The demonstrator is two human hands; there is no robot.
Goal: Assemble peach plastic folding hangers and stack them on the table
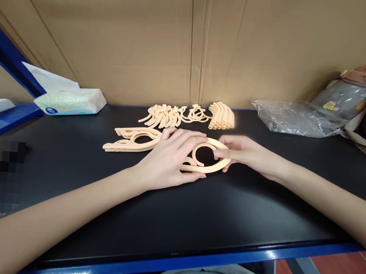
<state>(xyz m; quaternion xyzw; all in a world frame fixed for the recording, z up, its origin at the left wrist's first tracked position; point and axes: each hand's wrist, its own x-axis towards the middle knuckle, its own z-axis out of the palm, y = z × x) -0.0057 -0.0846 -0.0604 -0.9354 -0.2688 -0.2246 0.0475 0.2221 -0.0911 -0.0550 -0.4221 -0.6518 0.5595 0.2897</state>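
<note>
A peach plastic curved piece (214,165), shaped like a ring, lies on the black table top (194,216) between my hands. My left hand (169,159) lies over its left part, fingers wrapped on it with the thumb under the rim. My right hand (249,155) pinches the ring's right side with fingers and thumb. A similar peach piece (130,141) lies flat just left of my left hand. Behind them sit a loose row of several small peach hooks (172,116) and a neat stack of curved peach pieces (223,115).
A tissue pack (71,99) rests at the back left beside a blue shelf frame (2,55). A crumpled clear plastic bag (292,118) and a bottle (354,96) lie at the back right. Cardboard (193,38) walls the back. The table's blue front edge (222,256) is near me.
</note>
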